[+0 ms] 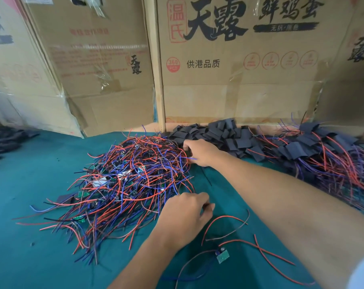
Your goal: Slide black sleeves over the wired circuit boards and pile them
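A big tangle of wired circuit boards (131, 180) with red, blue and black leads covers the middle of the green table. Loose black sleeves (225, 135) are heaped behind it against the cardboard. To the right lies a pile of sleeved boards (323, 155) with their wires trailing out. My right hand (202, 152) reaches to the near edge of the sleeve heap, its fingers curled round a black sleeve. My left hand (185, 215) hovers at the tangle's right edge with thumb and fingertips drawn together; what they hold is hidden. One bare green board (223, 256) lies alone near me.
Cardboard boxes (239, 69) stand as a wall along the table's far edge. More black sleeves (3, 140) lie at the far left. Green cloth (30, 257) shows at the front left.
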The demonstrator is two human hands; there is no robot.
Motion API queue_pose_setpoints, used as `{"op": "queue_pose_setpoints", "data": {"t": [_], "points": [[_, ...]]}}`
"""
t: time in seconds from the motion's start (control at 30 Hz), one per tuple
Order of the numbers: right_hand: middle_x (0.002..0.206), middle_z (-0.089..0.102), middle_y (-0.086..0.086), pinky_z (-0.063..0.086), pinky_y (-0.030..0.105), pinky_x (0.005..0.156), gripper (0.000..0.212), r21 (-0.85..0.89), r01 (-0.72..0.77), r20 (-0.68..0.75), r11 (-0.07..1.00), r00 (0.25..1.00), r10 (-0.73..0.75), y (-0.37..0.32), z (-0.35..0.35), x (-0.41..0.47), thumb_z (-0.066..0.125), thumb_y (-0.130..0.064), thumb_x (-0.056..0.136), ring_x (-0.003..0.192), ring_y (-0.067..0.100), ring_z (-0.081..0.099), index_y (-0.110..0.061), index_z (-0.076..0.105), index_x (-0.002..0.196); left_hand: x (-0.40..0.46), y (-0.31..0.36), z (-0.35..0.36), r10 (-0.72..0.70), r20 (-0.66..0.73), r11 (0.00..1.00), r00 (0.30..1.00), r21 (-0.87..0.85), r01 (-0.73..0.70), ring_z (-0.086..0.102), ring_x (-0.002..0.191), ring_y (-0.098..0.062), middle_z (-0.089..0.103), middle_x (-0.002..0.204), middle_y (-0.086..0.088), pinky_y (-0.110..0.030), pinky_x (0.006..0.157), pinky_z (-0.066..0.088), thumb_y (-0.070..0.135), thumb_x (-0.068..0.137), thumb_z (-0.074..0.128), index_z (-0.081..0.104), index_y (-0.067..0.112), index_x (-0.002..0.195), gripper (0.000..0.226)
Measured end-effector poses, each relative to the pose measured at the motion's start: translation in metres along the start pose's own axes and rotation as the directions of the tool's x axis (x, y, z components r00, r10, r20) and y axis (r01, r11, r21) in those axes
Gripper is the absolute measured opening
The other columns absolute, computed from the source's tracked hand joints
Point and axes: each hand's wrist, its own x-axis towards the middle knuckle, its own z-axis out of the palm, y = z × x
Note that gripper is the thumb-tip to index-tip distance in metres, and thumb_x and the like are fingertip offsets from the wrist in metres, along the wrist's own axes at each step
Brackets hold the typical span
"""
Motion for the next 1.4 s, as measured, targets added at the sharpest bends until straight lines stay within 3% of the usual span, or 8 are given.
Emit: {"op": "queue_pose_setpoints", "data": {"t": [0.4,0.7,0.9,1.0,1.1,1.2,1.3,1.4], "points": [[0.098,0.065,0.006,0.051,0.038,0.075,0.020,0.006,0.025,0.107,1.000,0.994,-0.026,0.011,-0.002,0.001,0.071,-0.031,0.089,0.086,0.026,0.061,-0.018,0.057,0.096,0.000,-0.002,0.002,0.007,0.000,1.000,1.000,0.017,-0.007,0.057,0.071,-0.020,0.063,0.080,0.003,-0.036,0.065,0.044,0.047,0.099,0.044,0.055,0.021,0.087,0.031],[0.077,0.067,-0.005,0.049,0.027,0.057,0.025,0.106,-0.101,0.028,0.989,0.995,0.098,0.027,-0.064,-0.079,0.069,-0.016,0.085,0.062,0.014,0.065,-0.017,0.058,0.107,0.000,0.003,-0.001,0.001,0.000,0.999,1.000,-0.045,-0.001,0.057,0.075,-0.021,0.059,0.077,0.005,-0.035,0.066,0.043,0.047,0.099,0.047,0.056,0.023,0.088,0.027],[0.084,0.074,0.012,0.055,0.026,0.066,0.017,0.753,-0.180,0.063,0.633,0.977,0.203,0.034,-0.083,-0.157,0.069,-0.002,0.086,0.069,0.024,0.071,-0.007,0.064,0.102,0.003,0.004,-0.003,-0.074,-0.044,0.955,0.996,-0.292,0.058,0.040,0.057,-0.014,0.044,0.055,0.006,-0.034,0.060,0.038,0.036,0.097,0.060,0.061,0.020,0.079,0.025],[0.092,0.073,0.016,0.056,0.038,0.084,0.028,0.835,-0.226,0.127,0.502,0.966,0.224,0.028,-0.077,-0.176,0.064,0.006,0.086,0.081,0.028,0.072,-0.006,0.061,0.111,0.004,0.007,-0.002,-0.071,-0.026,0.921,0.997,-0.386,0.055,0.042,0.057,-0.010,0.049,0.059,0.007,-0.035,0.063,0.044,0.031,0.095,0.063,0.064,0.022,0.083,0.015],[0.095,0.073,0.008,0.056,0.042,0.086,0.050,0.702,-0.274,0.148,0.657,0.959,0.242,0.024,-0.077,-0.185,0.068,0.002,0.080,0.084,0.025,0.073,-0.016,0.053,0.124,0.002,0.006,0.001,-0.037,0.009,0.932,0.999,-0.359,0.037,0.050,0.065,-0.003,0.058,0.072,0.011,-0.033,0.073,0.048,0.034,0.095,0.063,0.066,0.028,0.107,0.014],[0.106,0.064,-0.004,0.055,0.038,0.083,0.057,0.220,-0.262,0.054,0.940,0.965,0.257,0.026,-0.094,-0.195,0.073,-0.016,0.079,0.088,0.013,0.068,-0.027,0.045,0.127,0.002,0.004,0.001,-0.014,0.011,0.938,1.000,-0.347,0.017,0.048,0.066,0.008,0.058,0.076,0.018,-0.025,0.069,0.040,0.037,0.096,0.061,0.061,0.031,0.121,0.026],[0.110,0.056,0.002,0.045,0.033,0.087,0.039,-0.226,-0.264,-0.040,0.938,0.964,0.262,0.029,-0.109,-0.206,0.072,-0.020,0.081,0.098,0.020,0.056,-0.018,0.054,0.115,0.002,0.004,0.001,0.009,0.012,0.957,1.000,-0.290,-0.005,0.048,0.071,0.012,0.058,0.081,0.019,-0.023,0.072,0.040,0.039,0.097,0.060,0.059,0.030,0.124,0.028],[0.100,0.062,-0.002,0.042,0.028,0.080,0.015,-0.177,-0.218,-0.078,0.960,0.975,0.207,0.021,-0.113,-0.216,0.069,-0.023,0.084,0.090,0.015,0.056,-0.021,0.063,0.098,0.001,0.007,0.001,0.047,0.009,0.967,0.999,-0.251,-0.043,0.046,0.076,0.012,0.056,0.089,0.019,-0.022,0.074,0.037,0.040,0.097,0.058,0.060,0.029,0.122,0.027]]}}
